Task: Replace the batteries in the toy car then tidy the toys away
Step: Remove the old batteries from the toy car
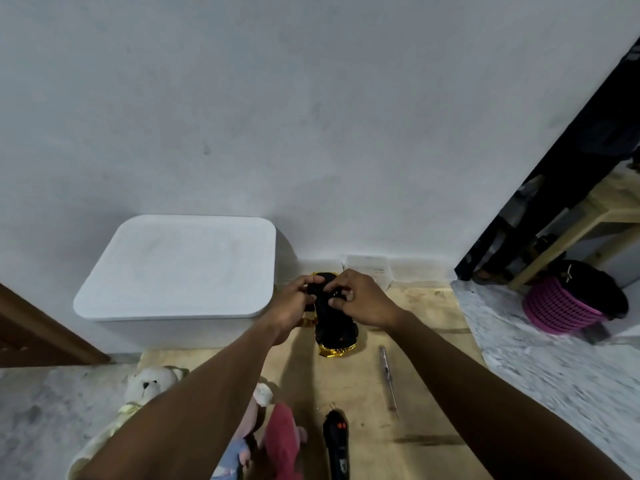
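A gold toy car (334, 336) lies upside down on the wooden board, its black underside facing up. My left hand (294, 301) grips its far left side. My right hand (360, 299) presses fingers onto the middle of the underside; whether a battery is under them is hidden. A screwdriver (388, 377) with a clear handle lies on the board to the right of the car. A black remote controller (336, 441) with red buttons rests near the bottom edge. A white teddy bear (149, 381) and a pink soft toy (282, 441) lie at the lower left.
A white lidded storage box (176, 268) stands against the wall left of the car. A small clear container (370, 268) sits by the wall behind my hands. A pink basket (557, 306) and wooden furniture legs are at the right. A brown door edge is at the far left.
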The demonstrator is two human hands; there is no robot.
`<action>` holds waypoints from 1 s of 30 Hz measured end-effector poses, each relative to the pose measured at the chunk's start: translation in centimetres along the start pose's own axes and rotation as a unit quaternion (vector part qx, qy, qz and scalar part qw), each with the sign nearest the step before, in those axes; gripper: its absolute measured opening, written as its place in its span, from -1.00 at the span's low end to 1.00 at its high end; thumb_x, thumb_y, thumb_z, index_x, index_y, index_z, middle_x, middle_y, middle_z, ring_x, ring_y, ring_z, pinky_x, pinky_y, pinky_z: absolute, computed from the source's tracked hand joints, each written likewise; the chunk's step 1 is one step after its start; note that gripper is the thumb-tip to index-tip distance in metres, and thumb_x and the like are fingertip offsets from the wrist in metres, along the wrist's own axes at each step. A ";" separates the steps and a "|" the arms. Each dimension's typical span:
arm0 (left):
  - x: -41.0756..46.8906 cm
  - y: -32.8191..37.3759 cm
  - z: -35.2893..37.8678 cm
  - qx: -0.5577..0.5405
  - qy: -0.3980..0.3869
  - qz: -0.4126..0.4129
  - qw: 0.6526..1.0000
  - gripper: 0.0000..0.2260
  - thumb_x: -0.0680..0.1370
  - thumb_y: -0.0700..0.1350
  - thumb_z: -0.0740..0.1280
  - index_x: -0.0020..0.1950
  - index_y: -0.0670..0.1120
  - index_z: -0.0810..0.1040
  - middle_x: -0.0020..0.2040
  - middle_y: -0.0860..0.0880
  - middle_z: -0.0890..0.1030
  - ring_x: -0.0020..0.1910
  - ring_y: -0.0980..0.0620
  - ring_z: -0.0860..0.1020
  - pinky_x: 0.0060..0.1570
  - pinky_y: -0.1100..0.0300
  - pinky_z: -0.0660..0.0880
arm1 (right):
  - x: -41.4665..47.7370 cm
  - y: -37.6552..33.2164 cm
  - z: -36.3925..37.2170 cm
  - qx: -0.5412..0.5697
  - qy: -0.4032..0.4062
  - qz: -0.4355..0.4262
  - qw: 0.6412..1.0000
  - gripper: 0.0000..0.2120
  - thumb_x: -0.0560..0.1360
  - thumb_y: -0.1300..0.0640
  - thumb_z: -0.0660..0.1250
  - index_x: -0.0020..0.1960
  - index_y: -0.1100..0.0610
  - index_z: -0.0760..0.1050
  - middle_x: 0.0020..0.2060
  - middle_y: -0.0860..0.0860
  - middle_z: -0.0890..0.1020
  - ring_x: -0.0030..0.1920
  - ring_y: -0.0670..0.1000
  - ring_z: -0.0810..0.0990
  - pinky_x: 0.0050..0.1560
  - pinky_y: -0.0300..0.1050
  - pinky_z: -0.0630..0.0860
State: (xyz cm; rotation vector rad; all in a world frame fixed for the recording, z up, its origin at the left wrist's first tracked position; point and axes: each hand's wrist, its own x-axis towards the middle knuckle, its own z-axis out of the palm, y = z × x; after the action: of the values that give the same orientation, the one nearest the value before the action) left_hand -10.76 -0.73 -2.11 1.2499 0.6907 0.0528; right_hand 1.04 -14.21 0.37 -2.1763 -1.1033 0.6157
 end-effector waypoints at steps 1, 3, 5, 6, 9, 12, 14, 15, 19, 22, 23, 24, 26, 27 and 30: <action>-0.1 0.1 -0.1 0.003 0.000 0.001 1.000 -0.61 0.60 -0.37 0.10 0.21 0.01 0.57 0.14 -0.13 0.62 0.01 -0.09 0.61 -0.15 -0.02 0.57 | 0.0 0.0 -0.1 0.008 0.004 -0.002 1.000 -0.76 0.49 0.21 0.45 0.14 0.06 0.64 0.09 0.01 0.55 0.06 -0.07 0.52 -0.09 -0.52 0.36; -0.2 0.3 -0.2 0.007 0.000 0.000 1.000 -0.60 0.61 -0.37 0.10 0.24 -0.01 0.56 0.12 -0.11 0.61 -0.02 -0.07 0.59 -0.17 0.00 0.56 | -0.2 -0.1 -0.4 0.037 0.007 -0.003 0.999 -0.80 0.48 0.21 0.46 0.09 0.05 0.64 0.08 0.03 0.58 0.03 -0.06 0.53 -0.14 -0.53 0.37; -0.1 0.4 -0.3 0.011 0.002 0.000 1.000 -0.60 0.60 -0.38 0.10 0.24 0.00 0.56 0.10 -0.12 0.61 -0.07 -0.05 0.58 -0.23 0.05 0.55 | -0.1 -0.2 -0.7 0.064 0.004 -0.005 0.998 -0.85 0.48 0.22 0.46 0.04 0.08 0.64 0.02 0.05 0.63 -0.05 -0.04 0.53 -0.19 -0.50 0.40; -0.1 0.5 -0.4 0.014 0.003 0.000 1.000 -0.60 0.60 -0.38 0.10 0.24 0.00 0.56 0.10 -0.13 0.60 -0.11 -0.05 0.58 -0.26 0.07 0.54 | -0.1 -0.2 -1.0 0.071 0.003 -0.007 0.997 -0.87 0.48 0.23 0.46 0.01 0.09 0.65 -0.03 0.06 0.64 -0.10 -0.02 0.54 -0.20 -0.45 0.42; 0.1 0.7 -0.5 0.016 0.008 -0.003 1.000 -0.60 0.60 -0.38 0.10 0.23 0.00 0.56 0.08 -0.13 0.59 -0.28 -0.01 0.56 -0.31 0.10 0.52 | 0.1 -0.3 -2.0 0.089 0.003 -0.008 0.996 -0.92 0.50 0.22 0.44 -0.02 0.10 0.67 -0.12 0.04 0.66 -0.21 -0.04 0.54 -0.19 -0.27 0.46; 0.4 0.4 -0.5 0.017 0.011 -0.004 1.000 -0.58 0.60 -0.39 0.08 0.25 0.00 0.54 0.12 -0.11 0.58 -0.22 -0.04 0.57 -0.24 0.07 0.54 | 0.0 0.9 -3.1 0.109 0.029 0.015 0.994 -0.92 0.52 0.22 0.42 -0.01 0.12 0.68 -0.14 0.09 0.69 -0.27 -0.09 0.56 -0.21 -0.24 0.50; 0.5 -0.2 -0.6 0.025 0.009 -0.007 1.000 -0.57 0.60 -0.39 0.08 0.27 0.01 0.54 0.18 -0.12 0.57 -0.07 -0.11 0.57 -0.12 -0.03 0.55 | -0.5 2.3 -3.5 0.093 0.057 0.037 0.993 -0.91 0.51 0.24 0.42 -0.01 0.18 0.68 -0.13 0.08 0.70 -0.25 -0.15 0.57 -0.20 -0.32 0.49; 0.5 -0.5 -0.8 0.030 0.011 -0.010 0.999 -0.57 0.60 -0.39 0.08 0.28 0.01 0.54 0.20 -0.12 0.56 -0.03 -0.13 0.56 -0.09 -0.06 0.55 | -0.8 3.2 -3.4 0.082 0.066 0.050 0.993 -0.92 0.51 0.26 0.43 -0.02 0.20 0.68 -0.14 0.08 0.69 -0.23 -0.15 0.56 -0.22 -0.36 0.47; 0.4 -2.3 -1.1 0.043 0.016 -0.028 0.999 -0.57 0.61 -0.39 0.08 0.21 0.06 0.55 0.22 -0.14 0.54 -0.02 -0.15 0.52 -0.07 -0.06 0.52 | -2.6 7.2 -1.1 -0.020 0.044 0.090 0.995 -0.92 0.48 0.30 0.41 -0.08 0.22 0.69 -0.17 0.06 0.68 -0.20 -0.10 0.56 -0.19 -0.28 0.41; 0.6 -3.8 -1.3 0.046 0.020 -0.039 0.998 -0.56 0.60 -0.39 0.08 0.14 0.08 0.57 0.23 -0.17 0.55 -0.02 -0.14 0.49 -0.07 -0.07 0.50 | -3.5 9.8 2.3 -0.094 -0.011 0.135 0.986 -0.85 0.47 0.25 0.37 -0.17 0.08 0.68 -0.13 0.02 0.73 -0.11 0.00 0.65 -0.06 -0.23 0.50; 0.6 -4.2 -1.4 0.047 0.021 -0.042 0.998 -0.56 0.60 -0.39 0.08 0.15 0.07 0.57 0.23 -0.16 0.55 -0.01 -0.15 0.50 -0.06 -0.08 0.50 | -3.8 10.5 3.4 -0.103 -0.022 0.153 0.983 -0.82 0.47 0.22 0.36 -0.22 -0.01 0.64 -0.14 -0.01 0.72 -0.09 0.00 0.65 0.01 -0.16 0.54; 0.6 -4.5 -1.4 0.046 0.021 -0.045 0.998 -0.56 0.60 -0.40 0.07 0.16 0.06 0.57 0.23 -0.15 0.55 0.01 -0.16 0.52 -0.05 -0.09 0.51 | -4.0 11.0 4.4 -0.120 -0.032 0.168 0.978 -0.82 0.48 0.17 0.35 -0.23 -0.07 0.60 -0.14 -0.04 0.71 -0.06 0.00 0.64 0.08 -0.07 0.55; 0.6 -5.0 -1.6 0.042 0.020 -0.051 0.998 -0.56 0.60 -0.40 0.07 0.16 0.05 0.56 0.22 -0.14 0.56 0.03 -0.14 0.53 -0.07 -0.06 0.50 | -4.4 11.8 5.9 -0.148 -0.030 0.172 0.973 -0.87 0.50 0.11 0.34 -0.16 -0.08 0.61 -0.09 -0.07 0.68 0.01 -0.01 0.60 0.16 0.06 0.50; 0.5 -5.2 -1.7 0.039 0.022 -0.053 0.998 -0.56 0.60 -0.41 0.06 0.15 0.05 0.56 0.21 -0.13 0.57 0.02 -0.13 0.53 -0.09 -0.04 0.50 | -4.4 12.2 6.5 -0.156 -0.024 0.168 0.973 -0.87 0.51 0.10 0.32 -0.12 -0.07 0.62 -0.07 -0.07 0.67 0.04 0.00 0.59 0.19 0.09 0.47; 0.4 -5.5 -1.8 0.030 0.028 -0.064 0.997 -0.56 0.61 -0.40 0.07 0.12 0.06 0.57 0.16 -0.11 0.58 -0.03 -0.13 0.52 -0.11 -0.02 0.48 | -4.4 12.6 7.3 -0.190 -0.007 0.146 0.971 -0.87 0.53 0.13 0.31 -0.04 -0.02 0.64 0.01 -0.03 0.65 0.12 0.03 0.55 0.21 0.06 0.41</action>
State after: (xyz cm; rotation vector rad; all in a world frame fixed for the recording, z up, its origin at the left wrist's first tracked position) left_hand -13.13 -0.86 -7.36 1.2624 0.8244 -0.0384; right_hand 0.83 -21.43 -13.03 -2.7015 -0.9768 0.5829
